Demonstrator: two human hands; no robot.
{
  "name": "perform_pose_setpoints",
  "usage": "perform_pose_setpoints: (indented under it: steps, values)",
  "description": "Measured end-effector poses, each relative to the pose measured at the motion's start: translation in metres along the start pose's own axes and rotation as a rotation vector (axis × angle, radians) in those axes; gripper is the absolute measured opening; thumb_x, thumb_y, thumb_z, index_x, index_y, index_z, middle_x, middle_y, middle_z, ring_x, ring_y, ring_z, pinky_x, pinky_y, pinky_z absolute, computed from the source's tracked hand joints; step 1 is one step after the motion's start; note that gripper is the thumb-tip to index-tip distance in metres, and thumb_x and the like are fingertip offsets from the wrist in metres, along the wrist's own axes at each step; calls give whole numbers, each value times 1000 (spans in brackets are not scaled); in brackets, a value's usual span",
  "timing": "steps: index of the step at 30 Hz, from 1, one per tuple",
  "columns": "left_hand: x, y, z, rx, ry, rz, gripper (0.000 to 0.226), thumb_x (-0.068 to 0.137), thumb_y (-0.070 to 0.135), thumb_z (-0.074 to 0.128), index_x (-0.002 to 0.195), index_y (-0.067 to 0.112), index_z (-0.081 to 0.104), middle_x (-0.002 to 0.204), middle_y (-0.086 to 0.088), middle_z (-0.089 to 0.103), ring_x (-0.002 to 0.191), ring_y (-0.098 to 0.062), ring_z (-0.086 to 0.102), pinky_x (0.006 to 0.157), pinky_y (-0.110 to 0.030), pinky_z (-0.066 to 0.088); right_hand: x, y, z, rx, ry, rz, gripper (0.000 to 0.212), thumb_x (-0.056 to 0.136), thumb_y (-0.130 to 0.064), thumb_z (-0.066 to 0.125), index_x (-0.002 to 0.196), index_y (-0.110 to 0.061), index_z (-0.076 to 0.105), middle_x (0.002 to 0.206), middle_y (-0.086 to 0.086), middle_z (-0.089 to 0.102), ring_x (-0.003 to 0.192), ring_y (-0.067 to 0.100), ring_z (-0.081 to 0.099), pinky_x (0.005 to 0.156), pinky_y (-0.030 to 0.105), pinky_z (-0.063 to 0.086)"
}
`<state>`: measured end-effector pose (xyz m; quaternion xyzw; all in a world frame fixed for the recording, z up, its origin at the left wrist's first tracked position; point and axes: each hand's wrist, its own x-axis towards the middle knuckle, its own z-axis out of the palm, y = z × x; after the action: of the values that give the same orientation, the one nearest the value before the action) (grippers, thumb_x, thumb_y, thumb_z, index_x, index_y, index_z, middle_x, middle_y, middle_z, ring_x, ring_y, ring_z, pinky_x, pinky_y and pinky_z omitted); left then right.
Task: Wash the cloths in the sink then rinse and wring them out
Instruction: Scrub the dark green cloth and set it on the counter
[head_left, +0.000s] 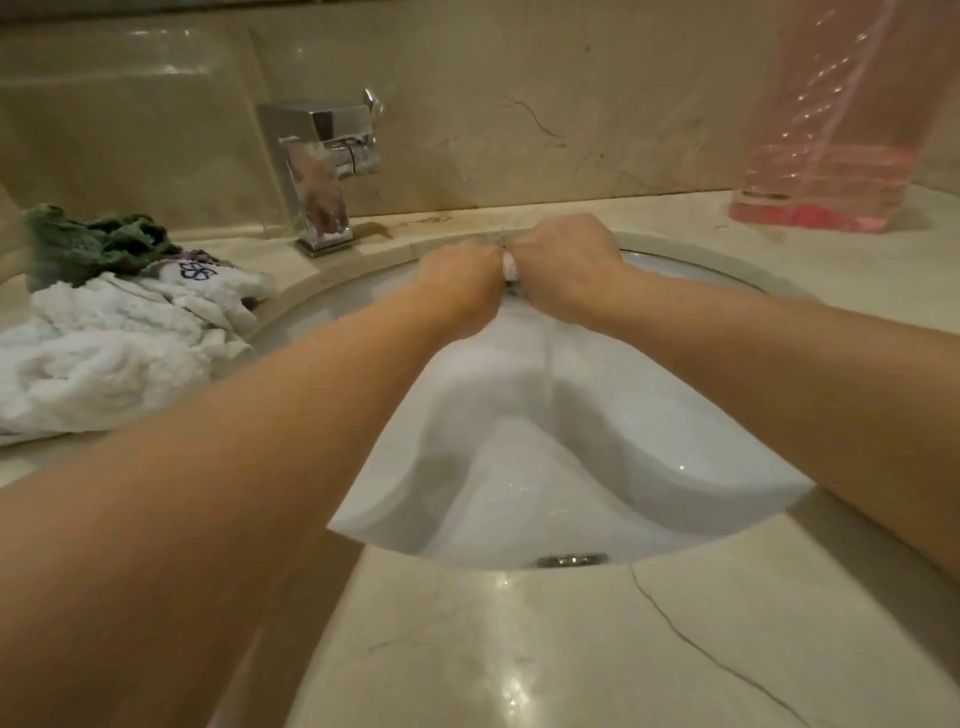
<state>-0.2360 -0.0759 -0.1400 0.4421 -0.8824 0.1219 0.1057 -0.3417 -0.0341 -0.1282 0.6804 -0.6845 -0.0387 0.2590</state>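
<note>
Both my hands are clenched side by side over the far part of the white sink (675, 457). My left hand (460, 283) and my right hand (563, 262) grip a small twisted white cloth (510, 269); only a short bit of it shows between the fists. A thin stream of water (548, 358) runs down from the cloth into the basin. On the counter to the left lies a heap of white cloths (119, 343), one with a dark printed mark, and behind them a crumpled green cloth (93, 244).
A square chrome tap (322, 166) stands at the back left of the sink. A clear pink plastic container (826, 140) stands at the back right. The marble counter (519, 649) surrounds the basin, and a metal overflow ring (571, 560) shows at the near rim.
</note>
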Motion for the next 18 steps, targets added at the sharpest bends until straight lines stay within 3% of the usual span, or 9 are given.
perform_pose_setpoints:
  steps: [5, 7, 9, 10, 14, 16, 18]
  values:
    - [26, -15, 1, -261, -146, -14, 19, 93, 16, 48, 106, 9, 61, 113, -18, 62, 93, -33, 55, 71, -31, 36, 32, 5, 10, -115, 21, -49, 28, 95, -6, 46, 112, -14, 66, 111, 7, 67, 100, 31, 65, 66, 31, 39]
    - [30, -16, -3, -332, -167, 17, 20, 94, 17, 49, 106, 6, 61, 106, -20, 62, 93, -36, 57, 67, -23, 34, 41, 7, 11, -111, 53, -70, 29, 95, -4, 45, 113, -12, 66, 113, 10, 67, 101, 32, 64, 69, 32, 39]
    - [30, -16, -8, -448, -195, 4, 11, 91, 9, 49, 82, 8, 55, 72, -15, 56, 59, -30, 51, 42, -21, 33, 48, 9, 11, -108, 68, -60, 30, 94, -2, 44, 113, -9, 67, 112, 12, 67, 100, 34, 65, 69, 32, 39]
    - [32, -16, -9, -521, -220, -21, 18, 89, 6, 48, 72, 11, 49, 59, -11, 47, 45, -25, 41, 33, -19, 26, 50, 10, 11, -106, 74, -46, 29, 94, -2, 44, 111, -9, 67, 112, 13, 67, 99, 35, 65, 69, 32, 39]
    - [39, -21, -13, -875, -449, -121, 30, 94, 1, 42, 68, 16, 36, 51, -3, 25, 33, -12, 19, 40, -13, 14, 51, 13, 1, -48, 23, -26, 23, 91, -6, 49, 102, -9, 69, 108, 14, 69, 96, 35, 65, 65, 31, 39]
    - [37, -22, -18, -990, -589, -132, 32, 98, 6, 39, 69, 20, 33, 54, 2, 19, 38, -9, 14, 41, -14, 10, 49, 16, -1, -31, 9, -66, 18, 87, -4, 53, 91, -12, 68, 99, 13, 70, 87, 32, 66, 55, 27, 34]
    - [36, -25, -23, -1061, -699, -110, 33, 100, 10, 36, 69, 22, 32, 54, 4, 17, 40, -8, 12, 39, -17, 8, 43, 17, -2, -81, 80, -106, 10, 68, -6, 72, 69, -14, 66, 70, 9, 68, 56, 25, 61, 45, 17, 14]
